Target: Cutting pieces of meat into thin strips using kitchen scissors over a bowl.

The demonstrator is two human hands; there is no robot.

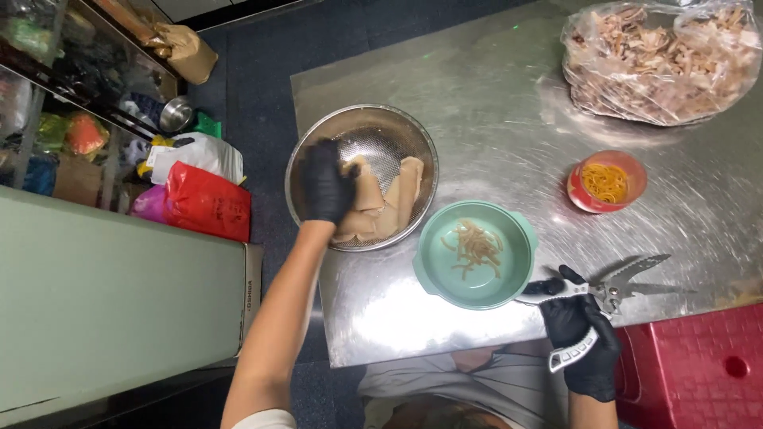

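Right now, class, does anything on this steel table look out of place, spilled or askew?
Nothing is spilled or damaged. One oddity: the metal colander overhangs the table edge on the left, where the left hand reaches into it. The right hand holds open scissors.

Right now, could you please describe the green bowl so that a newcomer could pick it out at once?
Start at the steel table and look to its near edge, just right of the metal colander. The green bowl sits there, beside the scissors in the right hand. Alone among the dishes, it is pale green and holds thin tan strips.
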